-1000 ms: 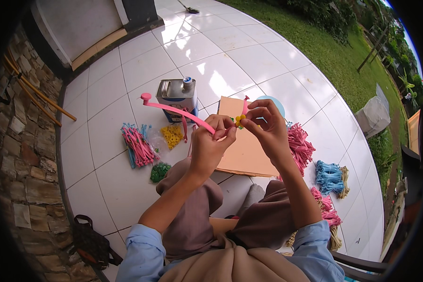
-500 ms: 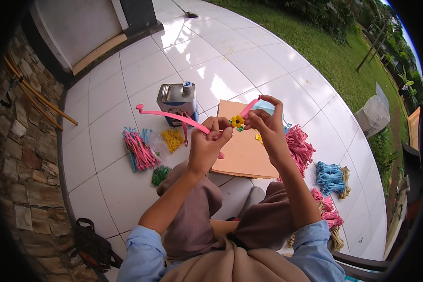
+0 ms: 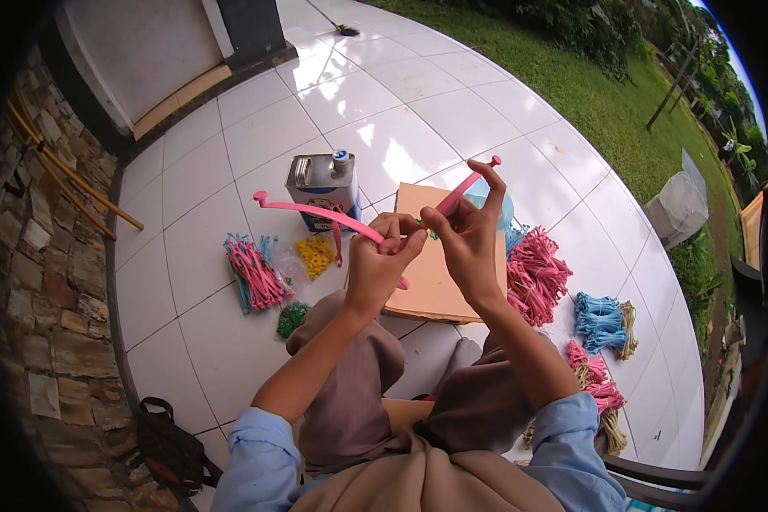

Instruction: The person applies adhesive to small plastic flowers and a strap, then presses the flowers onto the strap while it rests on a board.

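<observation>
My left hand (image 3: pixel 378 266) is closed around a pink plastic strap (image 3: pixel 316 207), whose knobbed end juts out to the left. The fingertips of my right hand (image 3: pixel 469 239) pinch a second pink length (image 3: pixel 462 191), its knob rising past the raised index finger; I cannot tell if both lengths are one strap. Between the two hands a small green leaf piece (image 3: pixel 433 234) shows, and the yellow flower beside it is nearly hidden by my fingers. Both hands are held above a tan cardboard surface (image 3: pixel 448 286).
Behind my left hand stands a metal can (image 3: pixel 324 175). Yellow flowers (image 3: pixel 315 256), green pieces (image 3: pixel 292 318) and pink straps (image 3: pixel 252 273) lie left. A light-blue bowl (image 3: pixel 502 205) is behind my right hand; pink (image 3: pixel 538 277) and blue bundles (image 3: pixel 600 322) lie right on white tiles.
My right fingers have closed in over the yellow flower, which showed fully before. The pink end in the right hand has swung up and right. My left hand has barely moved.
</observation>
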A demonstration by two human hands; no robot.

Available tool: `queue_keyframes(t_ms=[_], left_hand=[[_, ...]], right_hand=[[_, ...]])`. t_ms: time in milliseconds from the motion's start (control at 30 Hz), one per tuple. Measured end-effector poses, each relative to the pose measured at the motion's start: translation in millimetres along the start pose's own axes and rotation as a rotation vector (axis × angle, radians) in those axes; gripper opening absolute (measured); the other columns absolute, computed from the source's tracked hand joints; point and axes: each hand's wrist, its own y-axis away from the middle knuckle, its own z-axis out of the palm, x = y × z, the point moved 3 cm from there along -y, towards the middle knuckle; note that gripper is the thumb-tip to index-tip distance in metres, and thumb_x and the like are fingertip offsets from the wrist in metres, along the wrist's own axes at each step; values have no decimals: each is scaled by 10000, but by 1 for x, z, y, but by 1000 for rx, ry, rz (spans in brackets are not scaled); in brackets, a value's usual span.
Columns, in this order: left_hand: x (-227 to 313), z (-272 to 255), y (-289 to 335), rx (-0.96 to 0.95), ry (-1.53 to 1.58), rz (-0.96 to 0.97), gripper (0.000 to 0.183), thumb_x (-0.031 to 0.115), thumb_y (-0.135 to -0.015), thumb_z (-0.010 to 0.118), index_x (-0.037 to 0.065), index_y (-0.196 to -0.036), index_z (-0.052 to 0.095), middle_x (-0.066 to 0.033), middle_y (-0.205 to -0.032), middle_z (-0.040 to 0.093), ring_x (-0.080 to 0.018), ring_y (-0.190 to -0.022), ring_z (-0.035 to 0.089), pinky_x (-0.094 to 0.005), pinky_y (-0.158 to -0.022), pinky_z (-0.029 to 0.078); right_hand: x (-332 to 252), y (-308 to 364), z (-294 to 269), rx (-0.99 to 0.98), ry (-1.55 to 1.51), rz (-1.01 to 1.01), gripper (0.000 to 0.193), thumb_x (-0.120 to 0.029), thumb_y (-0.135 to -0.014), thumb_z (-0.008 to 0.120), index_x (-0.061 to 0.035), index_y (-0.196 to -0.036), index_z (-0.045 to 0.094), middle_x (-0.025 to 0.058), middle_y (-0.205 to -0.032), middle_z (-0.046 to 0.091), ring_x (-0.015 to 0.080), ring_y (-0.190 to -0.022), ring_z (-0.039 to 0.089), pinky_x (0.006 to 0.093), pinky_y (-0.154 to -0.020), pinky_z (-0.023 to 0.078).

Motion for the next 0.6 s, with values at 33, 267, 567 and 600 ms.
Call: queue_keyframes(t_ms=[33, 267, 567, 600], left_hand=[[4, 1, 0, 0, 1, 0, 439, 44, -791, 645, 65, -574, 264, -86, -845, 587, -65, -680, 502, -201, -546, 431], [2, -11, -2, 23, 71, -8, 425, 15, -785, 659, 73, -581, 291, -74, -814, 580, -64, -725, 522, -204, -656, 451], [33, -79, -18, 24, -7, 6, 453, 24, -775, 668, 103, -596, 259, -68, -801, 585, -55, -732, 507, -198, -650, 440], [38, -90, -21, 46, -10, 14, 453, 24, -775, 668, 103, -596, 259, -68, -801, 585, -55, -732, 507, -198, -650, 440]], right_hand=[[0, 0, 1, 0, 1, 0, 639, 40, -797, 590, -96, -1271, 183, 35, -674, 512, 60, -574, 457, 192, -521, 354], [0, 0, 9, 2, 29, 8, 498, -94, -888, 507, -88, -1275, 193, 45, -667, 508, 74, -576, 455, 196, -527, 356], [-26, -52, 47, -462, 531, -401, 540, -176, -825, 618, -96, -1263, 313, 28, -1053, 598, 254, -1090, 457, 396, -979, 277], [-19, -61, 61, -683, 342, -180, 558, -156, -803, 646, -94, -1250, 317, 38, -922, 624, 210, -1019, 528, 374, -930, 353]])
